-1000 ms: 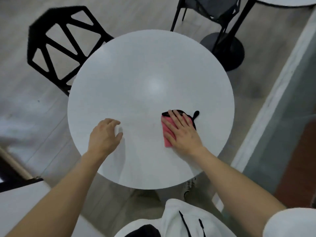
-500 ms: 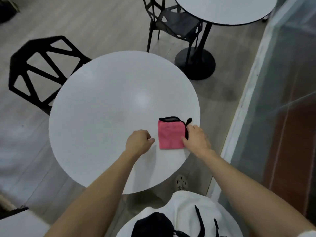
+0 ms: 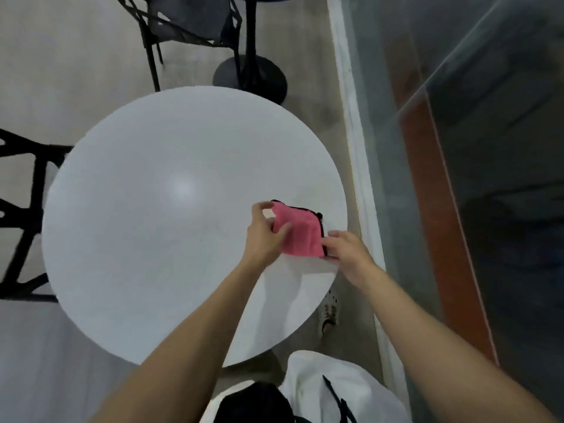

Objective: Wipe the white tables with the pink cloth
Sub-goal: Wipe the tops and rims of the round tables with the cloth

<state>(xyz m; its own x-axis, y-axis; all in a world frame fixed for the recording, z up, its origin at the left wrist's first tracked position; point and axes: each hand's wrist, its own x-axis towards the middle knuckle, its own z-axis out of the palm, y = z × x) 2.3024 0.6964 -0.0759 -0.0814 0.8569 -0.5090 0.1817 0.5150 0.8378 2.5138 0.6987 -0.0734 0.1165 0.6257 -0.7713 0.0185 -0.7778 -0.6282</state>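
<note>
A round white table fills the middle of the view. The pink cloth, edged in black, is lifted a little off the table near its right rim. My left hand grips the cloth's left side, thumb on top and one finger raised at the far corner. My right hand pinches the cloth's near right corner at the table's edge. The cloth bulges up between both hands.
A black lattice chair stands at the table's left. Behind it are another black chair and the black pedestal base of a second table. A glass wall with a white sill runs along the right.
My right hand came off the cloth's top and moved to its right corner. My left hand crossed the table and took the cloth's left side. The cloth now rises off the surface.
</note>
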